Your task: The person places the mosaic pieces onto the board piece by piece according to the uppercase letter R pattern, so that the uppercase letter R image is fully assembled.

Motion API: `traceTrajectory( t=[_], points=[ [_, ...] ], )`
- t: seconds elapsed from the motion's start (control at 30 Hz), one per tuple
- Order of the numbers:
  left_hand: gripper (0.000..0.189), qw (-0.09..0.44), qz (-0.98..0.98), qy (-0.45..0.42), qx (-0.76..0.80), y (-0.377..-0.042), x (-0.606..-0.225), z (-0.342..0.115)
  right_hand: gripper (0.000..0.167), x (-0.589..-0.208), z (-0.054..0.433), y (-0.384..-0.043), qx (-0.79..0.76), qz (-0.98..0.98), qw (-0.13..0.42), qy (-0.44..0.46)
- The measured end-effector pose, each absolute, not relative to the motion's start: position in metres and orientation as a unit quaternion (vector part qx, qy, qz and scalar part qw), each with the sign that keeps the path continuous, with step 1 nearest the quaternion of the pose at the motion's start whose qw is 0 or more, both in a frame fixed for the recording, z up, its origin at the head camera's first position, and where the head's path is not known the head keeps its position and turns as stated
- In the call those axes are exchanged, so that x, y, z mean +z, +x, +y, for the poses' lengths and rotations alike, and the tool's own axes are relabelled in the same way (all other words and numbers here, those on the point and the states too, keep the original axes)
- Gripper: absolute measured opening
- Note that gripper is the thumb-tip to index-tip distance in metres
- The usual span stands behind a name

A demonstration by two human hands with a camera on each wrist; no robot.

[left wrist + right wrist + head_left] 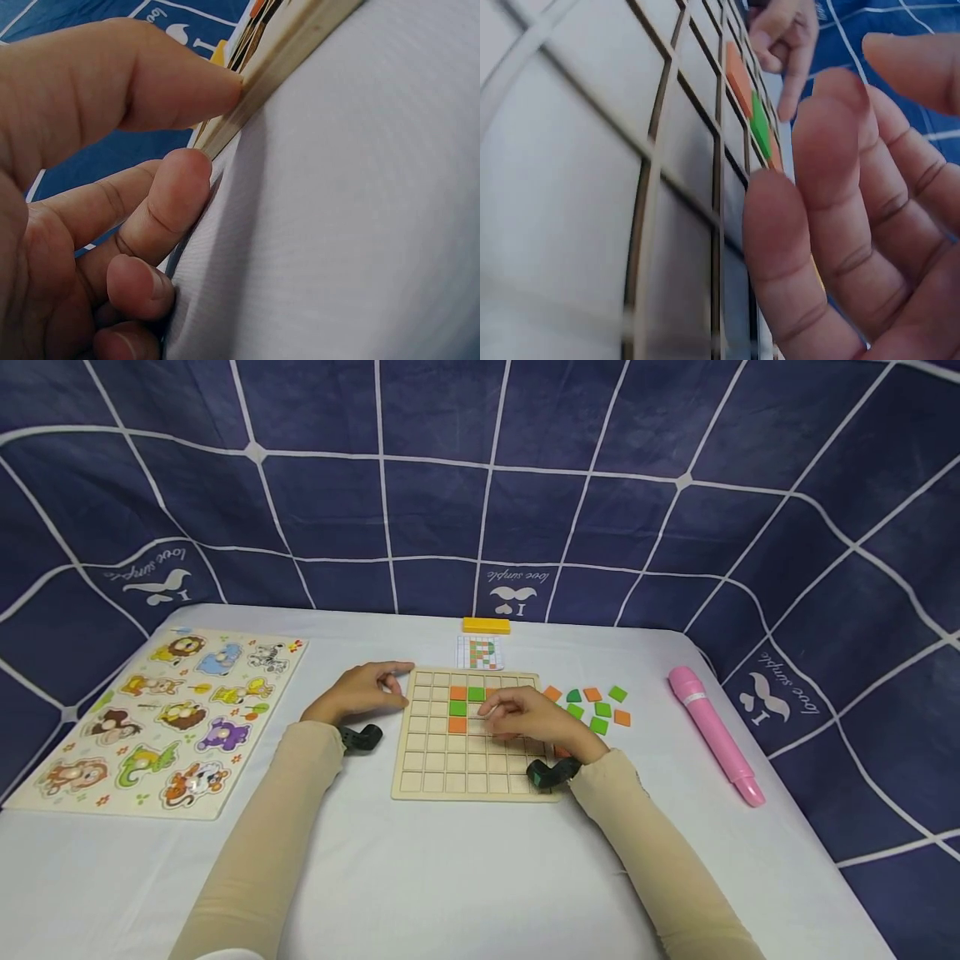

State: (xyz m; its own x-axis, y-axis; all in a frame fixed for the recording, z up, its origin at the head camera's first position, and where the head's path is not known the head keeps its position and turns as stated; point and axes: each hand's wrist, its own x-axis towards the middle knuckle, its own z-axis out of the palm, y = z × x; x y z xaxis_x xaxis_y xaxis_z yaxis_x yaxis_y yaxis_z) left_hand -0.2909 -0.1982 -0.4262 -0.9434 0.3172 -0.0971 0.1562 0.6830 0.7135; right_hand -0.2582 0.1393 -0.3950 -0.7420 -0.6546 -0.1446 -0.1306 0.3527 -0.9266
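Note:
A wooden grid board (442, 781) lies on the white table, with orange and green square tiles (457, 708) set in its upper left-middle cells. My left hand (363, 691) is at the board's upper left edge; the thumb touches that edge, and the other fingers are loosely bent. Over the middle of the board is my right hand (519, 712), its fingers loosely curved. No tile shows between the fingers in the right wrist view (832, 195). This hand hides some cells. Loose orange and green tiles (598, 725) lie right of the board, one dark green piece (573, 696) among them.
A pattern card (481, 653) with a coloured letter R lies behind the board, with a yellow block (486, 626) beyond it. To the left is an animal puzzle board (180, 718). A pink microphone-like stick (716, 735) lies at the right. Blue cloth (427, 510) surrounds the table.

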Motion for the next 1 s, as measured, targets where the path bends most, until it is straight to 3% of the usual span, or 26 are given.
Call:
traceTrajectory(
  t=[0.43, 1.0],
  points=[
    [0.077, 0.105, 0.91, 0.132, 0.378, -0.289, -0.424, -0.197, 0.035, -0.394, 0.199, -0.251, -0.552, 0.769, 0.25, -0.201],
    [0.077, 0.106, 0.91, 0.129, 0.379, -0.288, -0.424, -0.197, 0.038, -0.396, 0.28, -0.243, -0.563, 0.792, 0.174, -0.159]
  ],
)
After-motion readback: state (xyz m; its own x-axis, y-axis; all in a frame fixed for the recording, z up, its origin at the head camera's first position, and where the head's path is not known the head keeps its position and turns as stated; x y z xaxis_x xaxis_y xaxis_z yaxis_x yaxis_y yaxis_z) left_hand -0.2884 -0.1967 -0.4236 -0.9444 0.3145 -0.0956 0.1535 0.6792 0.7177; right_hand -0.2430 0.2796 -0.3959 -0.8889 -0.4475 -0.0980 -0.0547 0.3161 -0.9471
